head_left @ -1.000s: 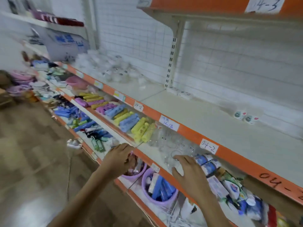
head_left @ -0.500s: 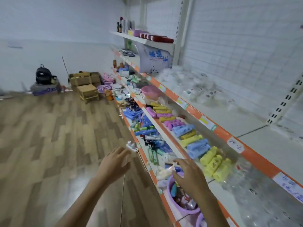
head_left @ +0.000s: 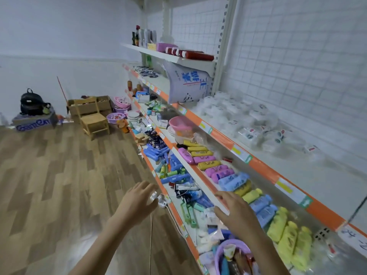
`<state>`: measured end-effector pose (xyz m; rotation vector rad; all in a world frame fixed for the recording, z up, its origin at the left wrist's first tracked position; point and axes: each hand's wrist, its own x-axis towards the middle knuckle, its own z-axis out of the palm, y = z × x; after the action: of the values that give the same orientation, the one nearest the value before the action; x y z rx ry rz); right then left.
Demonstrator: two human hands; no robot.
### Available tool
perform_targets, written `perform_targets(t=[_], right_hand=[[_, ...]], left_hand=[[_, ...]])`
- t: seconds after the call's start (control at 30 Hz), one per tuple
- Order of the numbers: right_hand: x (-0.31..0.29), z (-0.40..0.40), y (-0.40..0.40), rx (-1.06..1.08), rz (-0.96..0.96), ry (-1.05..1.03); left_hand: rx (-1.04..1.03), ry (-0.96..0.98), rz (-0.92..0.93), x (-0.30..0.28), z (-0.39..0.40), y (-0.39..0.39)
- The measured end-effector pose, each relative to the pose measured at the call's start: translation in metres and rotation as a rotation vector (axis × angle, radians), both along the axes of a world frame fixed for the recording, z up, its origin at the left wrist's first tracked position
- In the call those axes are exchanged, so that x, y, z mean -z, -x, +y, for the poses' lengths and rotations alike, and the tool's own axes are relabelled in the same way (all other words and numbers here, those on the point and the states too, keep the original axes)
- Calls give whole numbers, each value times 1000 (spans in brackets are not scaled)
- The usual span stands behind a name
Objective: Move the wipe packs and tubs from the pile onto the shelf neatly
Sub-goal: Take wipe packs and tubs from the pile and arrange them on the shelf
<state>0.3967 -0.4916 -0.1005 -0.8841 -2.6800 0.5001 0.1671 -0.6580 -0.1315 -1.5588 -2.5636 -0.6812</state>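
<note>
- Left hand [head_left: 137, 201] held out over the wood-plank floor [head_left: 59, 175], just off the edge of the lowest shelf; fingers spread and loose, gripping nothing.
- A white plug [head_left: 161, 200] on a thin cord sits at the shelf edge right by the left fingertips; contact cannot be judged.
- Right hand [head_left: 236, 211] hovers above the lower shelves, fingers straight and splayed, palm down, holding nothing.
- Pile of wipe packs [head_left: 256, 124], white and clear-wrapped, lies heaped on the upper orange-edged shelf [head_left: 222, 138], against the white grid back panel; well apart from both hands, up and to the right.
- Individual tubs in that heap are too blurred to pick out.
- Shelf below it: a row of soft cases, yellow [head_left: 196, 148], pink and purple [head_left: 216, 171], blue [head_left: 234, 181], then yellow-green rolls [head_left: 288, 239] towards the near end.
- Lowest shelf: scattered blue and green tubes [head_left: 174, 175], loose, not lined up.
- Purple basin [head_left: 220, 253] with mixed small items at the near end, under the right forearm.
- Pink basket [head_left: 181, 124] further along the middle shelf.
- A large white printed sack [head_left: 188, 84] leans on the upper shelf, beyond the wipe pile.
- Far corner: small wooden chair [head_left: 93, 120], cardboard boxes, black backpack [head_left: 31, 101] on a box.
</note>
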Motion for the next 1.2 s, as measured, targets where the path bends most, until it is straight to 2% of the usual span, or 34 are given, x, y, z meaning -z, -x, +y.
perform_targets(t=[0.3, 0.47, 0.63, 0.83, 1.0, 1.2], right_hand=[[-48, 166, 84, 42, 98, -135], [-90, 281, 126, 126, 186, -178], [-111, 357, 146, 201, 229, -166], [-103, 414, 163, 227, 159, -122], [-104, 454, 183, 278, 80, -165], [-120, 491, 215, 361, -184, -135]], left_hand=[[126, -59, 64, -31, 169, 85], [191, -74, 38, -71, 276, 135], [242, -123, -5, -102, 354, 161], [331, -95, -23, -113, 442, 179], [446, -15, 52, -131, 513, 197], [676, 174, 231, -152, 600, 214]])
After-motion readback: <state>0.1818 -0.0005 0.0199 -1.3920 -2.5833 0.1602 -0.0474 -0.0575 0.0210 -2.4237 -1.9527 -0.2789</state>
